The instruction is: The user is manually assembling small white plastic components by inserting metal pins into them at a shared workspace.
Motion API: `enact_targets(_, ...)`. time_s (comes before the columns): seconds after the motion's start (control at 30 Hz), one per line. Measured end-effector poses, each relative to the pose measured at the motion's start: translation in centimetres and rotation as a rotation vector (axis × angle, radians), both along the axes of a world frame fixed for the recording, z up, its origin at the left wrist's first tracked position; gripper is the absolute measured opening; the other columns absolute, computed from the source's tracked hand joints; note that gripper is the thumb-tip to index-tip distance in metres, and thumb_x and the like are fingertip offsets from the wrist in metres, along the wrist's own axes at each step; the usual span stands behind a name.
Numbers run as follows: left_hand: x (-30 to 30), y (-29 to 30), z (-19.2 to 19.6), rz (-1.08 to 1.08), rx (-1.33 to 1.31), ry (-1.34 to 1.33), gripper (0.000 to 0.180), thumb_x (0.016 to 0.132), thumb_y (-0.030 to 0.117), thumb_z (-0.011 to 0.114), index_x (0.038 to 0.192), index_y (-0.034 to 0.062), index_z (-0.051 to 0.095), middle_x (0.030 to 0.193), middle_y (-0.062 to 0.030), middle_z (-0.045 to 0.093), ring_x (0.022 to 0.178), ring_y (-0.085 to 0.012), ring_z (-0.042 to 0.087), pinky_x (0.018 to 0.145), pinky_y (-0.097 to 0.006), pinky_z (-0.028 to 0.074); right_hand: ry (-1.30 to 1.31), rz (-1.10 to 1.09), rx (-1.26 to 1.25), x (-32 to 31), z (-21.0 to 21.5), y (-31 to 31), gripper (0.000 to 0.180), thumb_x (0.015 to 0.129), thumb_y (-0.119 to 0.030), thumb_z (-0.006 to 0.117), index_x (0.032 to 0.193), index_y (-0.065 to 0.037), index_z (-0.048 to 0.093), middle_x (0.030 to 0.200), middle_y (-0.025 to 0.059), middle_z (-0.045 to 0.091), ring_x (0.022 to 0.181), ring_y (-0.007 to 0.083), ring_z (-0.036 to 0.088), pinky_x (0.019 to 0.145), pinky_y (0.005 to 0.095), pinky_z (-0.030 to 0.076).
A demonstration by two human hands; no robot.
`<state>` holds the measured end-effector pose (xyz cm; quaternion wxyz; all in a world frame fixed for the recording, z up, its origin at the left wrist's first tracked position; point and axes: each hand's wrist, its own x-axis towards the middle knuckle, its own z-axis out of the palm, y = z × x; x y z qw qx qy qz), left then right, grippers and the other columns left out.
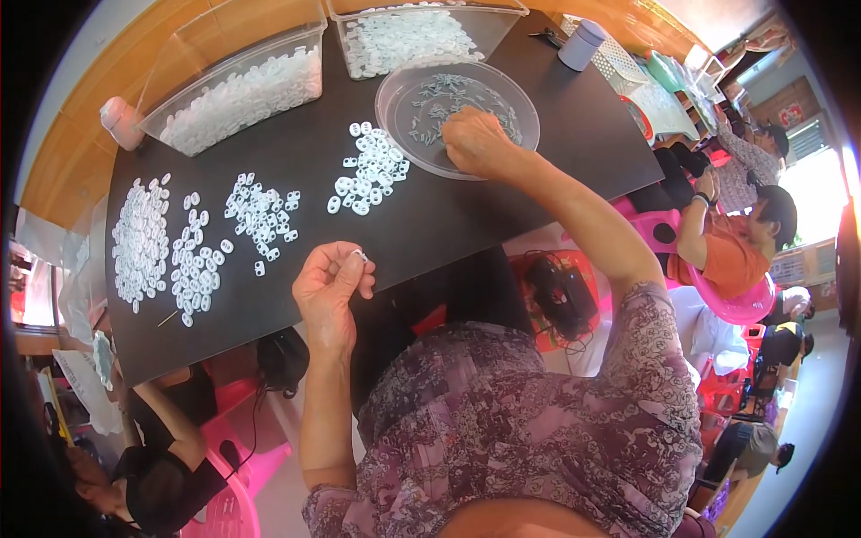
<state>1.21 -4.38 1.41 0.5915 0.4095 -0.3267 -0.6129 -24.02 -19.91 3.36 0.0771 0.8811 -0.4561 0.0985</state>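
Note:
My left hand (330, 282) hovers at the near edge of the black table (574, 134) and pinches a small white plastic ring (360, 255) between thumb and fingers. My right hand (477, 142) reaches into a round clear dish (404, 94) of small thin clear pieces, fingers curled down onto them; I cannot tell whether it holds any. Between the hands lies a heap of white rings (368, 169). More heaps of white rings lie to the left in the middle (260, 213) and at the far left (141, 240).
Two clear bins of white rings (238, 90) (404, 36) stand at the table's far edge. A pink bottle (121, 121) is at the far left, a grey cup (581, 43) at the far right. Other people sit at right (735, 242) and lower left (152, 466).

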Motion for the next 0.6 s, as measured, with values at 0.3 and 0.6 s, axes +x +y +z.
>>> enact_targets(0.3, 0.2, 0.0, 0.1, -0.017, -0.014, 0.014, 0.010, 0.085, 0.008, 0.061, 0.088, -0.0018, 0.058, 0.073, -0.0083, 0.061, 0.054, -0.0114, 0.052, 0.050, -0.021, 0.042, -0.057, 0.033, 0.045, -0.6, 0.2, 0.1, 0.006, 0.070, -0.008, 0.055, 0.069, -0.002, 0.055, 0.075, 0.0134, 0.058, 0.079, 0.0344, 0.055, 0.068, 0.0434, 0.044)
enact_targets(0.6, 0.3, 0.0, 0.1, -0.020, -0.012, 0.020, 0.010, 0.084, 0.007, 0.061, 0.088, -0.0016, 0.059, 0.073, -0.0082, 0.061, 0.054, -0.0115, 0.053, 0.051, -0.022, 0.042, -0.236, -0.021, 0.129, -1.0, 1.0, 0.3, 0.005, 0.069, -0.008, 0.059, 0.071, -0.005, 0.057, 0.074, 0.0115, 0.058, 0.078, 0.0319, 0.055, 0.066, 0.0418, 0.043)
